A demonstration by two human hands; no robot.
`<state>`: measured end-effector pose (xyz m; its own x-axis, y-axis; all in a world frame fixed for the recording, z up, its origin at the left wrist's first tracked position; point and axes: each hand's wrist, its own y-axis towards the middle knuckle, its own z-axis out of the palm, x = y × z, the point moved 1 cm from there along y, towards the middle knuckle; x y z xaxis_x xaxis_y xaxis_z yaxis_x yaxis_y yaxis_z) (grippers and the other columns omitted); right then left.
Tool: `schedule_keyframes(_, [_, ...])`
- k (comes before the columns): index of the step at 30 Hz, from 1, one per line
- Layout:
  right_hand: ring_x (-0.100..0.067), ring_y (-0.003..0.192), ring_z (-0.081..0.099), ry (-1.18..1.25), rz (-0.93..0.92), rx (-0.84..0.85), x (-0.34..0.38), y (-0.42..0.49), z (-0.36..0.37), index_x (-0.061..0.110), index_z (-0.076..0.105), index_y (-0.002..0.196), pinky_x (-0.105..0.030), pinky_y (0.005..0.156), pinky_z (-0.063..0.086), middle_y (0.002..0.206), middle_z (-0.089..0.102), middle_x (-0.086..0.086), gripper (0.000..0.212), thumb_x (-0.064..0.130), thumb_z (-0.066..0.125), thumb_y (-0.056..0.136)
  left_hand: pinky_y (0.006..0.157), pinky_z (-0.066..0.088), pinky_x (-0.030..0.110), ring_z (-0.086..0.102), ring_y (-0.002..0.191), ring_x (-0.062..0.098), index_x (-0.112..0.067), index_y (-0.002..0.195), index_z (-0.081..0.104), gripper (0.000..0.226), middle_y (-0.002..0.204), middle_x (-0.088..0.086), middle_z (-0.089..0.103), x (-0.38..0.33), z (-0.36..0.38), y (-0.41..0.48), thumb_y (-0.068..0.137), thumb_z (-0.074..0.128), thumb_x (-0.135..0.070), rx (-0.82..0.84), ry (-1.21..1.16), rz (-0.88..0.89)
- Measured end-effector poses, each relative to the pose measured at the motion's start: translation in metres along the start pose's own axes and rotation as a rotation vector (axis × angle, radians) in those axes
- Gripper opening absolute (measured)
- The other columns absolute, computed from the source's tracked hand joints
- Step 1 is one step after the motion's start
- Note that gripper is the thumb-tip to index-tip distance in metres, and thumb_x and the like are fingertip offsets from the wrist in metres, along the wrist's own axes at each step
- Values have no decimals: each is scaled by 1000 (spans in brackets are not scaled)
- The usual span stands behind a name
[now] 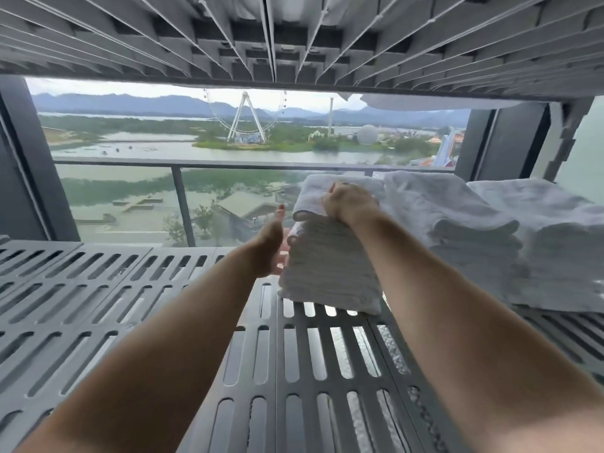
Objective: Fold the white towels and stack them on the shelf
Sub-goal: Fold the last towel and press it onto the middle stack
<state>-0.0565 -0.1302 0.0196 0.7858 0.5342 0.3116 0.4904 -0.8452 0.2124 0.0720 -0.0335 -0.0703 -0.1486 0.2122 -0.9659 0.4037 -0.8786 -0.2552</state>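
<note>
Fingers on your R hand are curling onto the top of the towel stack; L hand is lying open-flat vs. its left side. Stack's sitting on the shelf, long axis running away from you, next pile just to its right.

You have folded white towels piled on the grey slotted shelf, just beside two more towel stacks to their right.
</note>
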Motion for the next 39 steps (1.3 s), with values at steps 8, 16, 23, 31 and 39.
schedule_keyframes(8, [-27,152,10,-64,-147,64,-23,3,16,31,21,157,-50,123,2,165,14,2,63,55,20,99,69,53,31,71,75,25,-15,105,69,75,85,12,75,20,33,14,95,25,-75,-18,-219,113])
schedule_keyframes(16, [-28,153,5,-131,-163,117,-36,10,6,46,22,153,-53,122,-3,165,11,6,54,55,18,99,78,57,38,71,75,29,-10,113,70,82,82,14,76,34,65,26,93,27,-77,-102,-350,156])
schedule_keyframes(23, [-28,152,9,-100,-172,115,-28,3,21,44,19,154,-53,121,-1,166,12,5,61,57,17,95,46,51,22,71,58,19,-18,96,70,64,70,6,74,30,62,21,99,28,-68,-103,-310,222])
schedule_keyframes(31, [-31,148,22,-14,-158,-5,-34,0,22,34,35,151,-51,120,9,162,27,0,58,49,19,97,54,55,27,72,67,22,-34,74,79,67,75,7,75,16,65,20,99,27,-68,-61,-237,265])
schedule_keyframes(39, [-29,133,44,9,-158,-109,-45,-4,27,30,52,136,-49,113,23,145,52,-4,54,48,21,96,74,51,38,65,85,32,-13,107,70,56,90,16,71,15,70,8,103,35,-57,-52,-146,267])
